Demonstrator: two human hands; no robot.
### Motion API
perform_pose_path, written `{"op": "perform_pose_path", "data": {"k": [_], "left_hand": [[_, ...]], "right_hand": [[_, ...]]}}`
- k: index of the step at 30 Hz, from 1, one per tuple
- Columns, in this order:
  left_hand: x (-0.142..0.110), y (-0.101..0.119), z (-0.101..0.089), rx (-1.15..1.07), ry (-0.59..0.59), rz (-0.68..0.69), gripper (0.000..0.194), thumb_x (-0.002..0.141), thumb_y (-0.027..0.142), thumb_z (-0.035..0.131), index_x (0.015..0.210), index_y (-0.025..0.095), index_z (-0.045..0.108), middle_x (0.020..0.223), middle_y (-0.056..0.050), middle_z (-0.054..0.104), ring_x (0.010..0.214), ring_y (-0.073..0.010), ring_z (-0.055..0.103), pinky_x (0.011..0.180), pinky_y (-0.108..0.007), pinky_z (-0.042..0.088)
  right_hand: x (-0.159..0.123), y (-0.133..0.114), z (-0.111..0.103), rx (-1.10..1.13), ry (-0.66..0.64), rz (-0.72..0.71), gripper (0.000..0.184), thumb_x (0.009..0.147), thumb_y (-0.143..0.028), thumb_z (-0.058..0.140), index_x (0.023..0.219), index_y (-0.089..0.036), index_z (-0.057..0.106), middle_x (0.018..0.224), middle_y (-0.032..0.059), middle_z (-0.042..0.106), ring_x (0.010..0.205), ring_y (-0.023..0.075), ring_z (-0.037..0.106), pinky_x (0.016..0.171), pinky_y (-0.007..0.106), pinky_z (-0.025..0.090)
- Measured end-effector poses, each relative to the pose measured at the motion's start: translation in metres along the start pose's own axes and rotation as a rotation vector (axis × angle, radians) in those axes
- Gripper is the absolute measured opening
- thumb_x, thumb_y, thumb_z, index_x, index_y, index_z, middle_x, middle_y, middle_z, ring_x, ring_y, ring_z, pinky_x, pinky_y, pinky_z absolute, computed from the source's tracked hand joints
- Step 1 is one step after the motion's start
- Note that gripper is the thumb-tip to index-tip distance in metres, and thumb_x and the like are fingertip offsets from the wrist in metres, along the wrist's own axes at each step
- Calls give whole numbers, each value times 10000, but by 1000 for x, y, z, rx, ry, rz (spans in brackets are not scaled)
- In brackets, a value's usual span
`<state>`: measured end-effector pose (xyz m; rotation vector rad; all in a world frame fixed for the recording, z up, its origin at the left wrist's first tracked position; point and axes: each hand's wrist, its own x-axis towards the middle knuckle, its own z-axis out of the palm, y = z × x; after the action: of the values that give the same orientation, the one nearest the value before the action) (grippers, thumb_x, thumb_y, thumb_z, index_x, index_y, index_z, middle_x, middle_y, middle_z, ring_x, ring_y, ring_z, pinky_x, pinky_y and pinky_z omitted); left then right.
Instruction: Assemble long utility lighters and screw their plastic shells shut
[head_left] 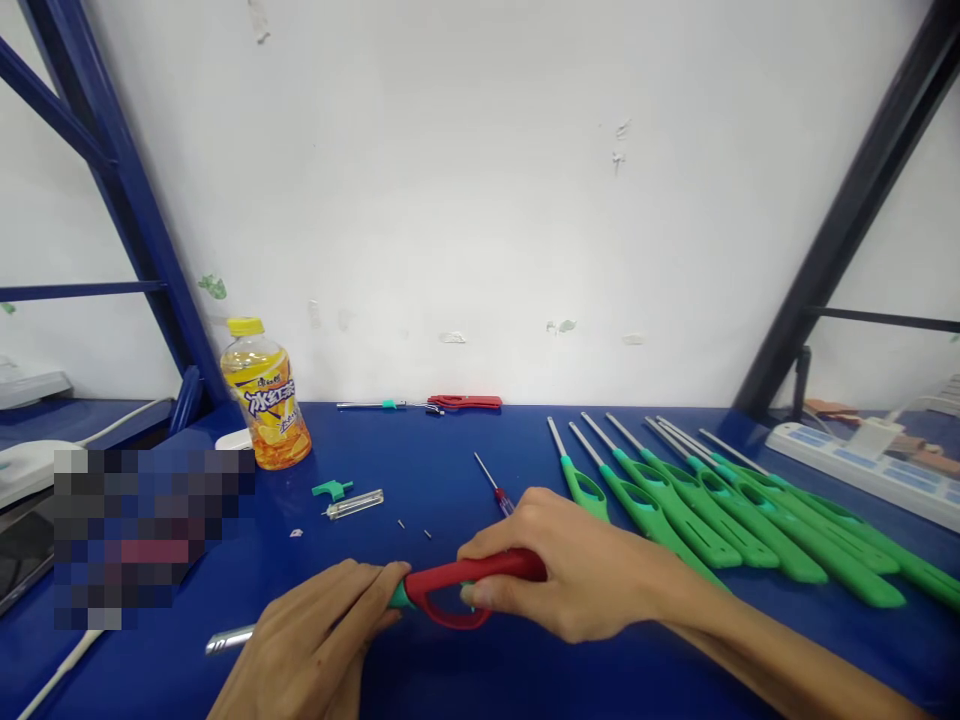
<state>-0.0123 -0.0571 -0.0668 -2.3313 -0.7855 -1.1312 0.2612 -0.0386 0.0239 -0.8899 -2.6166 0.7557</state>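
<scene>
My right hand (581, 575) is wrapped round the red handle of a long-nosed lighter (450, 588), a finger through its trigger loop. My left hand (319, 640) pinches the same lighter at its green collar, where the metal tube (229, 640) sticks out to the left over the blue table (465, 680). Both hands are closed on it near the front edge.
Several green lighters (720, 510) lie in a row at the right. A small red-handled screwdriver (495, 485), a green plastic part (331, 489), a clear part (354, 505) and tiny screws lie mid-table. An orange drink bottle (264, 395) stands left; a power strip (862, 465) at the right.
</scene>
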Motion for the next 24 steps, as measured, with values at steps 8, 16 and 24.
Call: {"op": "perform_pose_path", "data": {"k": [8,16,24], "left_hand": [[4,3,-3,76,4,44,295,1006,25,461,1174,188,641,940,-52,812,814,-180,788,801,-281,642],[11,5,-7,65,-78,50,360,991,-12,399,1176,190,632,868,-23,809,739,-162,789,710,-260,650],[11,5,6,111,-56,24,288,1097,152,392,1204,185,657,945,-33,812,762,-165,781,747,-271,616]], "right_hand": [[4,7,9,125,-32,80,318,1011,-414,585,836,-181,712,593,-59,479,512,89,362,502,249,287],[8,17,20,395,-136,204,442,990,-566,595,936,-155,748,585,-41,579,448,85,466,445,212,345],[4,14,-6,324,-123,191,526,1001,-632,557,1043,-154,774,614,-20,643,445,89,512,465,200,415]]}}
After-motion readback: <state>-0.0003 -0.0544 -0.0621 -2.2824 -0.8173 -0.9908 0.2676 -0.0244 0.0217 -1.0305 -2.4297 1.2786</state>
